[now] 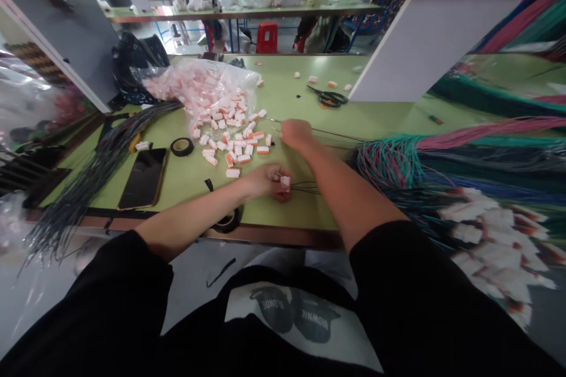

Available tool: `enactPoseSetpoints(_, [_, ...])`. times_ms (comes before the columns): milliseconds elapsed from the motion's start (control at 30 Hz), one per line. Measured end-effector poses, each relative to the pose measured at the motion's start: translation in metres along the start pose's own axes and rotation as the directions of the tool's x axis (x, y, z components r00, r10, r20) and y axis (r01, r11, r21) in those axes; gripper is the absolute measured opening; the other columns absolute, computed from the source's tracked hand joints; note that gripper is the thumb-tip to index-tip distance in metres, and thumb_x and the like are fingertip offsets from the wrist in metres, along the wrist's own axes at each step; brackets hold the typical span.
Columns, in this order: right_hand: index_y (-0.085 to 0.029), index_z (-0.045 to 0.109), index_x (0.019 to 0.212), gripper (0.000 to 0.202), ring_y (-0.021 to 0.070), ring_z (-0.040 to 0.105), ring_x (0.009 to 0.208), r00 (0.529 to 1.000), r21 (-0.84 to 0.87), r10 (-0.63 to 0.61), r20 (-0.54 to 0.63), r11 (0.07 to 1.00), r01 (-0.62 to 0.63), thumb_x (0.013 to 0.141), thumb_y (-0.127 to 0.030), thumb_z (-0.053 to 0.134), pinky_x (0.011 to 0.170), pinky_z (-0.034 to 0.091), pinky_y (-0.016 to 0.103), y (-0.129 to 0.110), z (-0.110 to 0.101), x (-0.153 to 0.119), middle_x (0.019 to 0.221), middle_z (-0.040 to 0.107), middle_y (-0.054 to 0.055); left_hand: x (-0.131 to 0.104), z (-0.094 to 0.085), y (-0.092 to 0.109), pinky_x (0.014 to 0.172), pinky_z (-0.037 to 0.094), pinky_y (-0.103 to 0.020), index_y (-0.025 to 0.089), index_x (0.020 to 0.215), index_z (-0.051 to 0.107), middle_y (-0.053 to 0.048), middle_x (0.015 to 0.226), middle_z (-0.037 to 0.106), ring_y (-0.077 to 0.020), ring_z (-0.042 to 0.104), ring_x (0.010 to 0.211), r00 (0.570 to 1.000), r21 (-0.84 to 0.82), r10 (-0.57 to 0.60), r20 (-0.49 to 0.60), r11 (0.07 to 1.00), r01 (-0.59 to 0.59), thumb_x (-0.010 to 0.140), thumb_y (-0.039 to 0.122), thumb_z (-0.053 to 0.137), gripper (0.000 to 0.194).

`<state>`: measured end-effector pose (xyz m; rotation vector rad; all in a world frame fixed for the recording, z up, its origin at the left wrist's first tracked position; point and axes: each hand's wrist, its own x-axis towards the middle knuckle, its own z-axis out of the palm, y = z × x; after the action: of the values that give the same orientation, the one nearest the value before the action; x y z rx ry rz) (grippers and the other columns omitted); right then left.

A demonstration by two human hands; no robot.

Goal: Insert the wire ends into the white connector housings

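Observation:
My left hand point(270, 181) is closed around a small white-and-pink connector point(285, 182) near the table's front edge. Thin dark wires point(306, 187) run from that connector to the right, passing under my right forearm. Farther forward, my right hand point(295, 132) has its fingers closed on a thin dark wire point(336, 132), whose tips stick out to the left of the fingers. Loose orange-and-white connectors point(241, 147) lie scattered left of my hands, beside an open plastic bag point(207, 85) full of more of them.
A phone point(142, 178), a black tape roll point(181, 146) and a grey wire bundle point(110, 153) lie at left. Black scissors point(329, 97) rest near a white upright panel point(393, 35). Pink and green wire bundles point(393, 159) spread at right. Behind stands a red stool point(267, 38).

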<state>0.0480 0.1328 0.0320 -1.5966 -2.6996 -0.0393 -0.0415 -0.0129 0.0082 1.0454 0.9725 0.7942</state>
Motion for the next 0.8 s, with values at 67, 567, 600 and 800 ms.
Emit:
enactPoseSetpoints(67, [-0.008, 0.066, 0.098, 0.030, 0.0229, 0.061, 0.086, 0.994, 0.186, 0.093, -0.050, 0.979, -0.082, 0.079, -0.013, 0.043, 0.072, 0.044, 0.031, 0.005, -0.003, -0.009, 0.092, 0.068, 0.017, -0.001, 0.000, 0.002, 0.063, 0.051, -0.026, 0.011, 0.078, 0.048, 0.002, 0.060, 0.058, -0.0079, 0.060, 0.056, 1.000, -0.009, -0.004, -0.016, 1.000, 0.004, 0.072, -0.001, 0.058, 0.017])
enactPoseSetpoints(567, [-0.016, 0.062, 0.065, 0.019, 0.0104, 0.046, 0.057, 0.990, 0.798, 0.051, -0.135, 0.597, 0.078, 0.066, -0.034, 0.056, 0.056, 0.034, 0.024, 0.027, 0.002, -0.147, 0.059, 0.057, -0.001, 0.004, -0.008, 0.001, 0.068, 0.051, -0.025, 0.011, 0.087, 0.048, 0.003, 0.063, 0.059, -0.0072, 0.062, 0.060, 1.000, -0.009, -0.016, 0.005, 1.000, 0.016, 0.071, -0.001, 0.060, 0.023])
enactPoseSetpoints(600, [-0.016, 0.062, 0.064, 0.018, 0.0102, 0.045, 0.056, 0.988, 0.781, 0.059, -0.144, 0.620, 0.076, 0.066, -0.033, 0.055, 0.056, 0.034, 0.024, 0.026, 0.005, -0.148, 0.058, 0.056, -0.001, 0.004, -0.008, 0.001, 0.067, 0.050, -0.025, 0.011, 0.086, 0.049, 0.003, 0.064, 0.059, -0.0074, 0.062, 0.061, 1.000, -0.004, -0.007, 0.013, 1.000, 0.008, 0.070, 0.000, 0.061, 0.023])
enactPoseSetpoints(800, [-0.017, 0.061, 0.061, 0.013, 0.0105, 0.045, 0.056, 0.986, 0.693, 0.023, -0.164, 0.714, 0.098, 0.064, -0.026, 0.052, 0.055, 0.032, 0.023, 0.020, 0.008, -0.146, 0.056, 0.055, -0.001, 0.001, -0.007, 0.003, 0.065, 0.050, -0.023, 0.011, 0.084, 0.049, 0.002, 0.063, 0.060, -0.0085, 0.063, 0.061, 1.000, 0.017, -0.016, 0.000, 1.000, 0.016, 0.071, 0.000, 0.059, 0.019])
